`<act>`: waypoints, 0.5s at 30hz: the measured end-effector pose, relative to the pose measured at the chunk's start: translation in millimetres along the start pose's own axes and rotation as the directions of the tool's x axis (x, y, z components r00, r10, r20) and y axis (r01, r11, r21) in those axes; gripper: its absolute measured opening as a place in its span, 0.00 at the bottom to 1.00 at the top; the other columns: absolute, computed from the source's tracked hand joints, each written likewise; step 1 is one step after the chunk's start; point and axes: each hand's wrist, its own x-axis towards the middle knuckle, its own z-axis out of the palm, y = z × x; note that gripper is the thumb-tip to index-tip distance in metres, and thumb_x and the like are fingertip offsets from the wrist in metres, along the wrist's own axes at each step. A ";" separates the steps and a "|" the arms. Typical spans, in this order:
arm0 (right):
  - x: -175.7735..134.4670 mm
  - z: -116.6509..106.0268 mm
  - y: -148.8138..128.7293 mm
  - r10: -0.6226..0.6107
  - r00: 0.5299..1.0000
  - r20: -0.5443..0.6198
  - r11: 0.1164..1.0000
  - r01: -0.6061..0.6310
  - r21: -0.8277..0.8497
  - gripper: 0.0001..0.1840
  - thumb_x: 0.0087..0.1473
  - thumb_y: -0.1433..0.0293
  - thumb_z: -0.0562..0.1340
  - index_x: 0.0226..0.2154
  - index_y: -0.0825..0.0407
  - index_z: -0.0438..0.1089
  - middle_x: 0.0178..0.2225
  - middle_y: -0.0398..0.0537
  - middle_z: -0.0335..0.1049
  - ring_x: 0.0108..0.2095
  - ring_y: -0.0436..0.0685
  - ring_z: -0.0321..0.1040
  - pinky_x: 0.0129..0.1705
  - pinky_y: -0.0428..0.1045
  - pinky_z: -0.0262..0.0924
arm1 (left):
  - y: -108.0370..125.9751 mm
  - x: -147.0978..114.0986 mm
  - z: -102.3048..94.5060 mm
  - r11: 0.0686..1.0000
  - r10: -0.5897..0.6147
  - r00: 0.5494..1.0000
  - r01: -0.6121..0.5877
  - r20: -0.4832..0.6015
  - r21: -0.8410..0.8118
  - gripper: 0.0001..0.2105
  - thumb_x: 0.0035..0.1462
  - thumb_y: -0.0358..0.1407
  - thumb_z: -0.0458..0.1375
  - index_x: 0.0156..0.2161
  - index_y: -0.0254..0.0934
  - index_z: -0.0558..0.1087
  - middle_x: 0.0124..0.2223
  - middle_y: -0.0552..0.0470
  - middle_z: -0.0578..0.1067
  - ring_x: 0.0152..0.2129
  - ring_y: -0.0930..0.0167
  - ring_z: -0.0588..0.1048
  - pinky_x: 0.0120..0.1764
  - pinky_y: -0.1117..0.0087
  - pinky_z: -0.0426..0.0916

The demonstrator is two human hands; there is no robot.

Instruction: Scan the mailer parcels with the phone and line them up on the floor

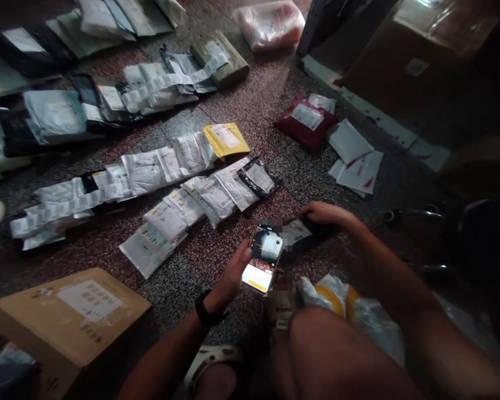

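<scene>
Phone (263, 259), flat, glassy | left hand (237, 268) gripping it | dark flat parcel (299, 235) | right hand (327, 214) gripping edge

A room for parcels.
Bags (145, 169) with white labels (89, 300) lie in rows on the speckled floor (258, 105), and a big brown box (73, 333) sits close by.

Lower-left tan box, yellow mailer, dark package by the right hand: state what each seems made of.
Tan rectangular box: likely cardboard, matt; stiff folded edges show.
Yellow rectangular mailer: perhaps plastic or coated paper, smooth; faint sheen.
Dark flat package: possibly plastic, looking baglike; finish too dim to judge.
</scene>
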 end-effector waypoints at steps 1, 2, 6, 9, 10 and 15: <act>19.5 -5.1 -16.2 0.008 1.000 -0.014 0.989 -0.010 -0.148 0.21 0.49 0.76 0.64 0.41 0.45 0.86 0.40 0.46 0.85 0.41 0.61 0.79 0.50 0.53 0.71 | 0.4 1.5 -2.0 1.000 -0.003 1.000 0.003 0.004 0.024 0.24 0.72 0.54 0.59 0.61 0.39 0.75 0.52 0.44 0.82 0.43 0.63 0.79 0.48 0.64 0.71; 37.4 -6.0 -31.5 -0.010 0.993 -0.119 0.969 -0.020 -0.246 0.20 0.51 0.75 0.65 0.45 0.45 0.85 0.44 0.48 0.84 0.44 0.62 0.79 0.52 0.54 0.70 | 1.1 2.8 -3.3 0.998 -0.005 1.000 0.005 0.010 0.055 0.25 0.72 0.54 0.59 0.62 0.39 0.75 0.54 0.44 0.82 0.44 0.62 0.79 0.48 0.64 0.71; 66.0 19.7 -58.1 -0.192 0.799 -0.570 0.969 0.064 -0.237 0.29 0.63 0.71 0.61 0.66 0.48 0.73 0.62 0.57 0.73 0.60 0.66 0.71 0.65 0.59 0.66 | 5.0 5.3 0.0 0.985 -0.019 1.000 0.017 0.011 0.174 0.26 0.72 0.56 0.57 0.61 0.38 0.75 0.49 0.45 0.82 0.42 0.63 0.78 0.44 0.66 0.71; 44.4 60.6 -35.0 -0.071 0.596 -0.800 0.997 0.068 -0.038 0.26 0.67 0.70 0.57 0.64 0.53 0.73 0.62 0.60 0.72 0.63 0.67 0.67 0.69 0.62 0.62 | -0.7 5.9 14.7 0.984 -0.019 0.999 0.024 -0.029 0.174 0.26 0.73 0.57 0.56 0.61 0.39 0.75 0.45 0.48 0.82 0.38 0.65 0.77 0.42 0.66 0.70; 34.1 77.8 -23.3 0.021 0.537 -0.843 0.997 0.048 0.056 0.25 0.67 0.69 0.56 0.62 0.54 0.73 0.60 0.61 0.73 0.61 0.67 0.68 0.68 0.62 0.63 | -5.6 6.4 21.6 0.988 -0.010 0.999 0.017 -0.051 0.153 0.26 0.73 0.57 0.56 0.61 0.39 0.74 0.45 0.48 0.82 0.38 0.65 0.77 0.42 0.67 0.70; -12.5 174.8 11.9 0.398 0.507 -0.765 0.900 -0.054 0.433 0.28 0.64 0.57 0.59 0.61 0.54 0.71 0.52 0.62 0.75 0.51 0.68 0.72 0.60 0.65 0.68 | -34.7 9.8 53.0 0.999 0.031 0.987 -0.029 -0.160 0.014 0.24 0.74 0.58 0.53 0.58 0.40 0.72 0.47 0.48 0.82 0.36 0.67 0.78 0.39 0.68 0.70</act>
